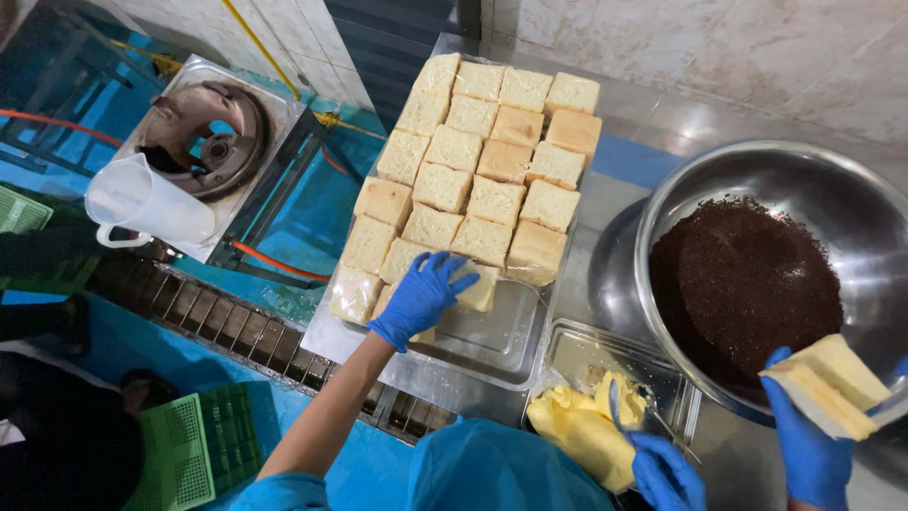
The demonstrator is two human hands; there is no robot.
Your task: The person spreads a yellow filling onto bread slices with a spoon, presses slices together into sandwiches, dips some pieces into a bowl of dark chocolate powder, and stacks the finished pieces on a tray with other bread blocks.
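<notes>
Bread slice [832, 383] gripped in left hand [809, 449]; right hand [900, 367] is cut off, grip unclear.

My gloved left hand [811, 459] comes up from 5 o'clock, wrist low, thumb pointing to 12, fingers curled under and clamped on a slice [832, 383]; of my right hand [899, 366] only a blue fingertip shows at 3 o'clock, its grip unclear.
</notes>
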